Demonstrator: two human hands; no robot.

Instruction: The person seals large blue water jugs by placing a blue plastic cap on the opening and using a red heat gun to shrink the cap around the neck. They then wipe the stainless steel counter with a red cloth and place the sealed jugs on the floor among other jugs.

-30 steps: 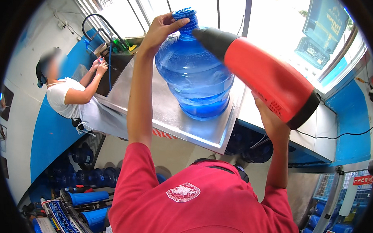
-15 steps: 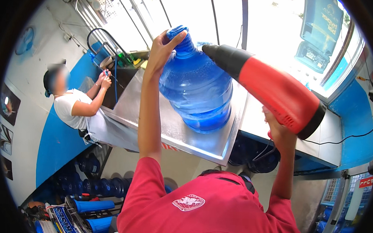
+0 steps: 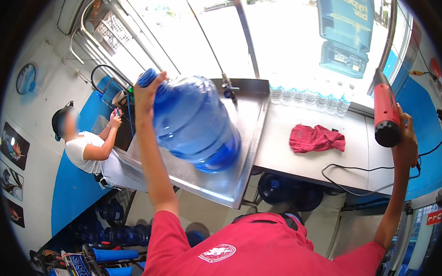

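The left hand (image 3: pixel 148 97) grips the neck of a big blue jug (image 3: pixel 194 125), thumb and fingers on either side. The jug tilts, its neck toward the left hand and its base to the right, over a steel bench (image 3: pixel 231 189); whether the whole base touches is hard to tell. The right hand (image 3: pixel 406 134) is closed around the handle of a red heat gun (image 3: pixel 386 112), well apart from the jug, nozzle toward the window (image 3: pixel 287 43).

The gun's black cord (image 3: pixel 334 166) loops over a white counter (image 3: pixel 278 162) beside the bench. On that counter lie a red cloth (image 3: pixel 312 139) and, along the window, a row of about 7 small bottles (image 3: pixel 311 95). A tap (image 3: pixel 230 89) stands at the bench's back edge. Under the counter sit at least 2 dark blue jugs (image 3: pixel 275 188). At far left, 1 co-worker (image 3: pixel 87 145) in white holds both hands together, near 3 wall pictures (image 3: pixel 12 147).
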